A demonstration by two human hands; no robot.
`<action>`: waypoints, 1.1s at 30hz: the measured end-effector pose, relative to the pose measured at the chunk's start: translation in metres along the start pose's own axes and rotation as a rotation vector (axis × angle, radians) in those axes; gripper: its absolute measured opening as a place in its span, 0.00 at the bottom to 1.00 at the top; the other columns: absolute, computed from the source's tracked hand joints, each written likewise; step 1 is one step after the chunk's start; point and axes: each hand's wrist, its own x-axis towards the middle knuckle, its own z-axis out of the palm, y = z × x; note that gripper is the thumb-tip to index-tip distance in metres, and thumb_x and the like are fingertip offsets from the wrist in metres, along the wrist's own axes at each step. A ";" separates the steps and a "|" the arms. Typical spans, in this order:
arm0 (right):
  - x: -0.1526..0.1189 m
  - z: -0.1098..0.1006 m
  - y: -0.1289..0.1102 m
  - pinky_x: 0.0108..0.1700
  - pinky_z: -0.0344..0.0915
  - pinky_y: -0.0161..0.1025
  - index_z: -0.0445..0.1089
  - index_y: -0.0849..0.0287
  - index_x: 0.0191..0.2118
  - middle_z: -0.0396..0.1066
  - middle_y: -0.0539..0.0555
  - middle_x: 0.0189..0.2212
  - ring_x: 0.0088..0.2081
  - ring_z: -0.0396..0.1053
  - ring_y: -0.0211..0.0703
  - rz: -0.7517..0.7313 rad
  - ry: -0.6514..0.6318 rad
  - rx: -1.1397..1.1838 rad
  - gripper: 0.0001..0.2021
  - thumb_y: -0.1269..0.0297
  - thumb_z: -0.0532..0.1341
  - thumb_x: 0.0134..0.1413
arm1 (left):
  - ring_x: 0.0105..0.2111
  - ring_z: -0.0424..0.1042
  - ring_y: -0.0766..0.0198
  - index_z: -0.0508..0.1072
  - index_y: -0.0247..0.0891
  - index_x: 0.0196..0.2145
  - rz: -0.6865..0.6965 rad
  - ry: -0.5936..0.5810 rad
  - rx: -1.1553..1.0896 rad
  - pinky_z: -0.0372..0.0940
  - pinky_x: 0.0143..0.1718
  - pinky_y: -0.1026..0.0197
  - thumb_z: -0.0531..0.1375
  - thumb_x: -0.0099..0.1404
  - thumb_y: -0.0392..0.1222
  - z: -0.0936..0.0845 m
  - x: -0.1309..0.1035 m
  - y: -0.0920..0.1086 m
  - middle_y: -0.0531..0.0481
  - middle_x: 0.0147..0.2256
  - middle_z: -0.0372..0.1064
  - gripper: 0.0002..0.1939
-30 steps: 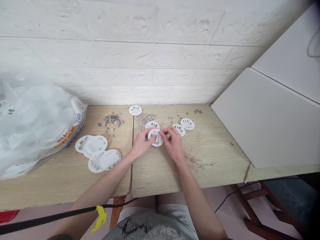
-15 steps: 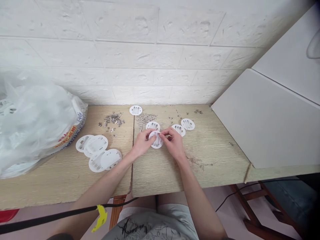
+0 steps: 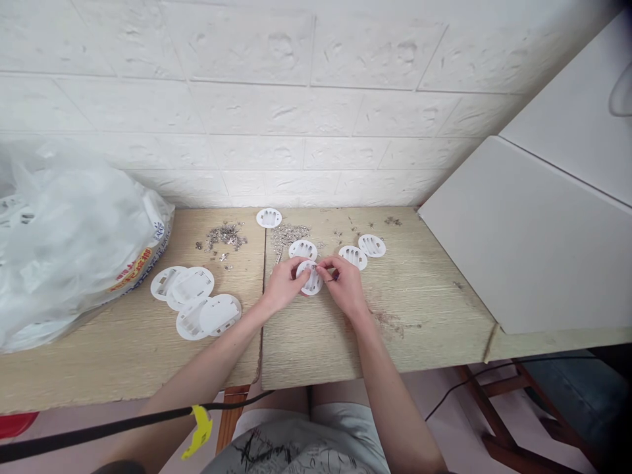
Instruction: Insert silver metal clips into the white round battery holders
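Observation:
Near the middle of the table, my left hand (image 3: 284, 284) grips a round white plastic battery cover (image 3: 312, 282) by its left side, thumb on top. Slots and small metal pieces show on the cover's face. My right hand (image 3: 344, 284) pinches at the cover's upper right edge. Whatever lies between those fingertips is too small to make out, and something dark shows beneath them. Just behind my hands lies another white cover (image 3: 303, 249). Two more covers (image 3: 353, 257) lie beyond my right hand, side by side.
Left of my arms, several white covers (image 3: 190, 288) overlap beside a bulging plastic bag (image 3: 74, 243). Small metal pieces lie in a left pile (image 3: 226, 237) and a middle pile (image 3: 289, 235). One cover (image 3: 269, 218) sits by the wall. A grey-white panel (image 3: 533, 243) bounds the right side.
The held cover has tilted and shifted very slightly, with a bit of red now showing under its lower edge. My right fingers have moved a little at its edge.

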 end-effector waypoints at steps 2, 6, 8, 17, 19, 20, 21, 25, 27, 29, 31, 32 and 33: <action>0.000 0.000 0.000 0.33 0.61 0.37 0.69 0.58 0.30 0.71 0.53 0.31 0.32 0.67 0.41 0.030 0.000 0.028 0.06 0.64 0.57 0.54 | 0.28 0.71 0.63 0.75 0.36 0.39 -0.003 0.007 0.015 0.68 0.29 0.61 0.57 0.57 0.40 0.000 0.001 -0.002 0.49 0.28 0.72 0.12; 0.000 -0.001 -0.001 0.34 0.60 0.37 0.70 0.58 0.31 0.71 0.52 0.30 0.32 0.67 0.41 0.033 0.000 0.025 0.06 0.65 0.57 0.54 | 0.29 0.71 0.62 0.75 0.36 0.38 -0.011 0.012 0.046 0.68 0.31 0.61 0.58 0.57 0.41 -0.001 0.003 -0.005 0.48 0.30 0.73 0.12; 0.001 -0.001 0.000 0.35 0.60 0.38 0.70 0.58 0.31 0.71 0.52 0.30 0.32 0.66 0.41 0.014 -0.002 0.012 0.06 0.65 0.57 0.54 | 0.29 0.71 0.62 0.75 0.35 0.38 -0.021 0.009 0.060 0.68 0.32 0.60 0.57 0.57 0.41 -0.001 0.003 -0.005 0.48 0.30 0.73 0.12; 0.000 -0.002 0.003 0.35 0.59 0.37 0.70 0.58 0.31 0.70 0.53 0.32 0.33 0.66 0.41 -0.021 -0.043 -0.031 0.07 0.66 0.55 0.56 | 0.26 0.71 0.63 0.75 0.36 0.38 -0.034 -0.004 0.012 0.67 0.27 0.61 0.57 0.58 0.42 -0.002 0.002 0.000 0.49 0.29 0.73 0.13; 0.000 -0.002 0.002 0.35 0.60 0.37 0.70 0.58 0.31 0.70 0.53 0.31 0.33 0.66 0.41 -0.005 -0.036 -0.021 0.07 0.65 0.55 0.56 | 0.26 0.70 0.63 0.75 0.36 0.39 -0.043 -0.011 0.005 0.67 0.26 0.62 0.56 0.58 0.42 -0.002 0.001 0.001 0.50 0.28 0.72 0.13; 0.000 -0.001 0.002 0.35 0.60 0.37 0.70 0.58 0.31 0.71 0.52 0.31 0.33 0.66 0.41 0.007 -0.030 -0.009 0.07 0.65 0.56 0.55 | 0.26 0.71 0.63 0.75 0.35 0.38 -0.043 -0.009 0.019 0.67 0.27 0.62 0.56 0.58 0.42 -0.003 0.002 0.002 0.50 0.27 0.72 0.13; 0.000 -0.001 0.002 0.35 0.60 0.37 0.70 0.58 0.31 0.71 0.52 0.31 0.33 0.66 0.40 0.021 -0.024 0.004 0.07 0.64 0.56 0.55 | 0.27 0.71 0.63 0.75 0.35 0.38 -0.040 -0.003 0.040 0.68 0.29 0.62 0.57 0.58 0.42 -0.003 0.002 0.002 0.50 0.27 0.71 0.13; 0.000 -0.001 0.002 0.35 0.60 0.37 0.70 0.58 0.31 0.71 0.52 0.31 0.32 0.66 0.40 0.031 -0.009 0.006 0.07 0.63 0.56 0.55 | 0.28 0.71 0.62 0.75 0.34 0.39 -0.088 -0.023 0.004 0.69 0.28 0.60 0.57 0.58 0.42 -0.002 0.001 0.004 0.48 0.29 0.71 0.14; 0.000 -0.001 0.003 0.35 0.60 0.37 0.70 0.58 0.31 0.71 0.52 0.31 0.33 0.66 0.41 0.009 -0.012 -0.007 0.07 0.64 0.56 0.55 | 0.26 0.71 0.61 0.74 0.34 0.42 -0.148 -0.051 -0.083 0.69 0.23 0.60 0.57 0.57 0.43 -0.002 0.001 0.005 0.47 0.30 0.71 0.16; 0.000 -0.001 0.002 0.35 0.60 0.37 0.70 0.58 0.31 0.71 0.52 0.31 0.33 0.66 0.41 -0.010 -0.017 -0.013 0.07 0.64 0.56 0.55 | 0.26 0.71 0.61 0.74 0.34 0.43 -0.186 -0.063 -0.145 0.69 0.21 0.59 0.58 0.57 0.44 -0.001 0.000 0.005 0.46 0.31 0.71 0.17; 0.000 -0.001 0.002 0.35 0.60 0.37 0.70 0.58 0.31 0.71 0.53 0.31 0.33 0.66 0.41 -0.019 -0.022 -0.013 0.07 0.64 0.56 0.55 | 0.26 0.70 0.61 0.74 0.34 0.42 -0.196 -0.064 -0.168 0.69 0.21 0.59 0.58 0.57 0.44 0.000 0.000 0.005 0.46 0.30 0.71 0.17; 0.000 -0.001 0.002 0.35 0.60 0.37 0.70 0.58 0.31 0.71 0.53 0.31 0.33 0.66 0.41 -0.021 -0.025 -0.014 0.07 0.64 0.56 0.56 | 0.26 0.70 0.61 0.74 0.34 0.42 -0.195 -0.064 -0.171 0.69 0.21 0.59 0.59 0.57 0.44 0.000 0.000 0.005 0.46 0.30 0.71 0.17; 0.000 -0.001 0.001 0.35 0.60 0.37 0.70 0.58 0.31 0.71 0.53 0.31 0.33 0.66 0.41 -0.022 -0.028 -0.015 0.08 0.64 0.55 0.56 | 0.26 0.70 0.61 0.74 0.34 0.42 -0.193 -0.064 -0.170 0.69 0.21 0.59 0.59 0.57 0.45 0.000 0.000 0.005 0.46 0.30 0.71 0.17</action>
